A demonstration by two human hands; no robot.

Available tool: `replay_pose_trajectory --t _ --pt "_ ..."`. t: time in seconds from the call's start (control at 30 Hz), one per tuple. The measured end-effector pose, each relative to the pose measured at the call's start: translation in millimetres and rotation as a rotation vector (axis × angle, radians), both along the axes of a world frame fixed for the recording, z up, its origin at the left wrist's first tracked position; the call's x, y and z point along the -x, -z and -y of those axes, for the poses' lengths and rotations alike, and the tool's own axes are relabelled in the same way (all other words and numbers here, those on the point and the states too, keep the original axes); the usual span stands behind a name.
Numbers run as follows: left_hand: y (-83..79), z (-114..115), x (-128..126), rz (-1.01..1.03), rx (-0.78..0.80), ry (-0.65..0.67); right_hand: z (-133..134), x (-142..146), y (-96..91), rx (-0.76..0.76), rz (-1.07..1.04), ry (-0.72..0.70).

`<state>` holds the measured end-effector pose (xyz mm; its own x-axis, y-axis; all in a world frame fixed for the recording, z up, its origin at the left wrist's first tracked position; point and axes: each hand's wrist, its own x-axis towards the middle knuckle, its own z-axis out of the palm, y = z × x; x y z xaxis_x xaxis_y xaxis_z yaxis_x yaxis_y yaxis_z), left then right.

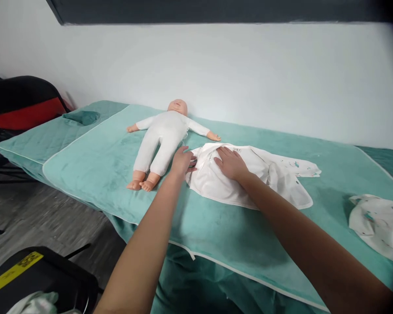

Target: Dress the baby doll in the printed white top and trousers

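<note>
A white baby shirt [249,192] lies spread on the green bed cover, inside out in part, with a small printed label near its collar. Its right sleeve [301,166] shows a coloured print. My left hand [182,162] is at the shirt's left edge, its bent fingers closed around the cloth, part of them hidden. Flat on the upper left of the shirt rests my right hand [232,163], fingers stretched out. Just beyond my left hand a baby doll [168,128] in a white suit lies on its back, arms spread and feet toward me.
The green cover [94,152] spreads over a long bed against a white wall [249,78]. A printed white cloth [380,224] lies crumpled at the right. Chairs stand at left: a black-and-red one [26,109] and a black seat [52,279] with a yellow label.
</note>
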<state>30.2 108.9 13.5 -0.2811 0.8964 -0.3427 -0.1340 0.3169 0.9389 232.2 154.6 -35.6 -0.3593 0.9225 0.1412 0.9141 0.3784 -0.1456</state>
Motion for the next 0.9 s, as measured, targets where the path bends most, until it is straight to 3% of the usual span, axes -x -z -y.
replay_pose_trajectory --t 0.13,0.27,0.33,0.43,0.5,0.6,0.8,0.9 --pt "0.4 -8.5 6.3 -0.020 0.019 0.038 -14.0 7.2 -1.9 -0.007 -0.017 -0.023" --pt "20.5 -0.1 -2.2 -0.062 -0.040 -0.016 -18.7 9.7 -0.1 -0.025 -0.051 -0.038" --pt "34.3 7.5 -11.4 -0.227 -0.195 -0.070 -18.9 8.9 0.9 -0.035 -0.084 -0.038" --pt "51.6 13.6 -22.9 -0.669 -0.604 -0.096 -19.4 7.6 0.9 -0.029 -0.122 -0.031" --pt "57.9 12.0 -25.3 -0.821 -0.769 -0.156 -19.9 7.4 -0.1 -0.021 -0.139 -0.029" --pt "60.7 6.2 -22.9 -0.818 -0.770 -0.280 -20.2 7.9 -1.6 -0.023 -0.144 -0.025" --pt "59.3 9.2 -20.3 -0.846 -0.817 -0.399 -17.1 9.6 -1.4 -0.026 -0.088 -0.015" --pt "57.5 12.8 -20.8 -0.849 -0.869 -0.379 -10.9 11.5 -0.1 -0.030 -0.023 0.000"
